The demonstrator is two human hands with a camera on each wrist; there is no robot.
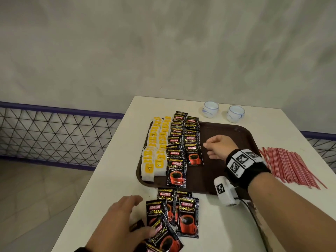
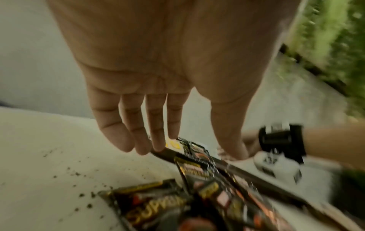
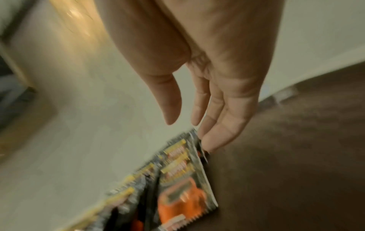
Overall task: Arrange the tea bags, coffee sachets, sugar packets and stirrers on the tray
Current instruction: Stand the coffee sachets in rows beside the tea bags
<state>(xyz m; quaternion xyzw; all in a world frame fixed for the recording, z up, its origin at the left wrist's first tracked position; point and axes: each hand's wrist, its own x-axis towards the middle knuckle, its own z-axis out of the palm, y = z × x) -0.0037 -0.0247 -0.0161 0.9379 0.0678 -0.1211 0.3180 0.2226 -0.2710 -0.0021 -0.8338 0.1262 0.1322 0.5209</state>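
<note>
Brown tray [image 1: 227, 135] under relaxed right hand [image 1: 217, 146], left hand [image 1: 118, 220] over sachets [image 1: 187, 215]

A white bench [image 1: 112, 179] stands against a mottled grey wall [image 1: 163, 42]; at nine o'clock, a purple-railed mesh fence [image 1: 54, 128] borders pale floor [image 1: 36, 197].

Both forearms bare, no sleeves. Right hand [image 1: 217, 146] bare, no rings or glove. Right wrist carries a wide black band [image 1: 250, 170] with white square tiles [image 1: 240, 159] along its top, each printed with a black-and-white pixel marker. Under the band hangs a white boxy camera [image 1: 226, 190], rounded corners, one marker on its facing side; a thin black cable [image 1: 254, 215] leaves its lower end. Left hand [image 1: 118, 222] bare too; only a dark edge of something worn shows at its wrist, at the bottom of the head view. Both wrist views blurred; palms and fingers unadorned.
</note>
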